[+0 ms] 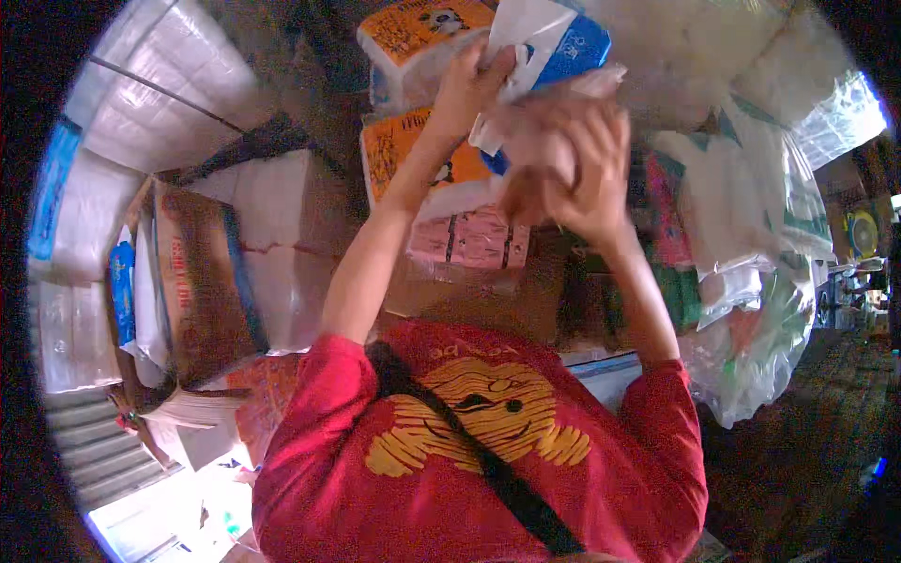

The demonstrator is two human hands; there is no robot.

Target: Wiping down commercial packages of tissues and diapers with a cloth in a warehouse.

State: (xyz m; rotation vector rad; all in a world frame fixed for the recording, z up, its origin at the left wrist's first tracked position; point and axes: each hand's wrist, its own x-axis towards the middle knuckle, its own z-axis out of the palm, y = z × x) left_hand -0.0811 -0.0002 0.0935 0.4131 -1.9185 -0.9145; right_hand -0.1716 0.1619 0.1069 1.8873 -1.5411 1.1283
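My left hand (479, 81) grips the near left edge of a blue-and-white plastic package (574, 53) at the top centre. Close to the package's lower right is my right hand (595, 169), blurred, with its fingers bent over a blurred pale and brown item; whether it grips this is unclear. Orange-and-white plastic packs with a panda print (401, 151) lie stacked beneath and to the left of my hands. Nearer my chest lies a pink printed pack (468, 239) on brown cardboard.
A brown cardboard carton (204, 281) with large white wrapped bundles (271, 204) stands at the left. Clear plastic bags (753, 352) and wrapped goods (739, 190) are piled at the right. Dark floor (781, 464) shows at lower right.
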